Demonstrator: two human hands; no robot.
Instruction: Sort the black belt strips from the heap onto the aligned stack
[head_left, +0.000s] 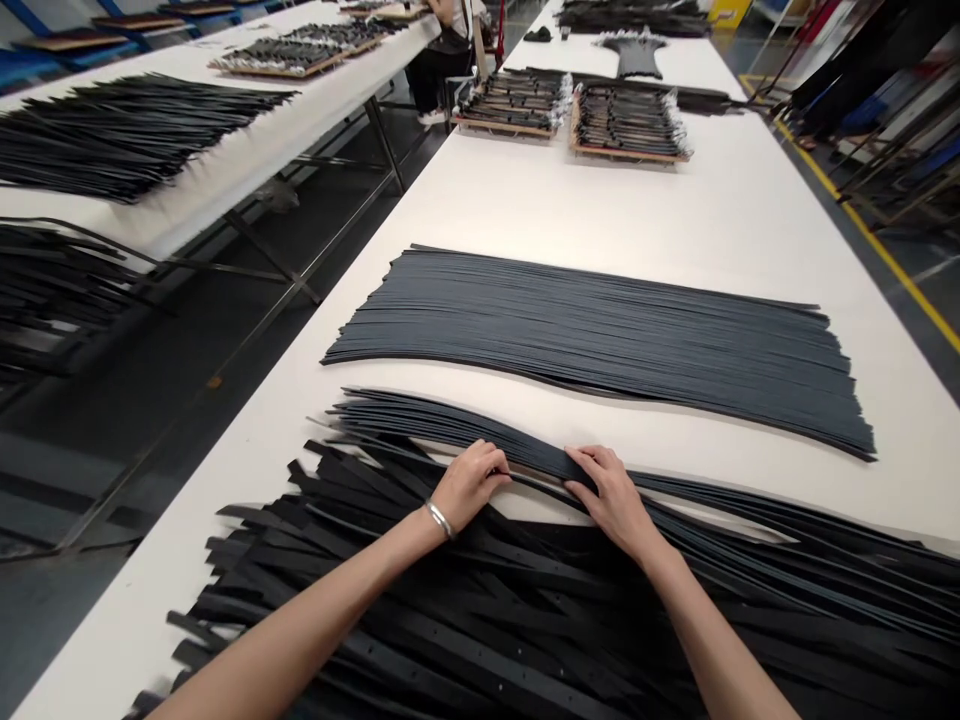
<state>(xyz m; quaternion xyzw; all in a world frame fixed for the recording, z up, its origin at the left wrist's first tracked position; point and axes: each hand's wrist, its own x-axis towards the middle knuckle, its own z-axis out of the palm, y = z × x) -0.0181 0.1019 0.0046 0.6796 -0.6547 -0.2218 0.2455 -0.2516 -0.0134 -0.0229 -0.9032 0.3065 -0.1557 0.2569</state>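
Observation:
A narrow bundle of black strips (420, 415) lies lengthwise in front of me on the white table. My right hand (609, 492) is closed round the middle of this bundle, thumb on the near side. To its left, my left hand (471, 483), with a silver bangle on the wrist, pinches a thin black strip at the bundle's near edge. Closest to me spreads a loose, tangled heap of black strips (480, 620), partly under my forearms. Beyond the bundle lies a neat flat sheet of black strips (592, 335) set side by side.
Two boards of dark strips with silvery ends (514, 103) stand farther up the white table (495, 195). On the left, another table (247, 145) carries a pile of black strips (135, 125). A seated person (446, 50) is at the far end; a rack (900, 150) stands at right.

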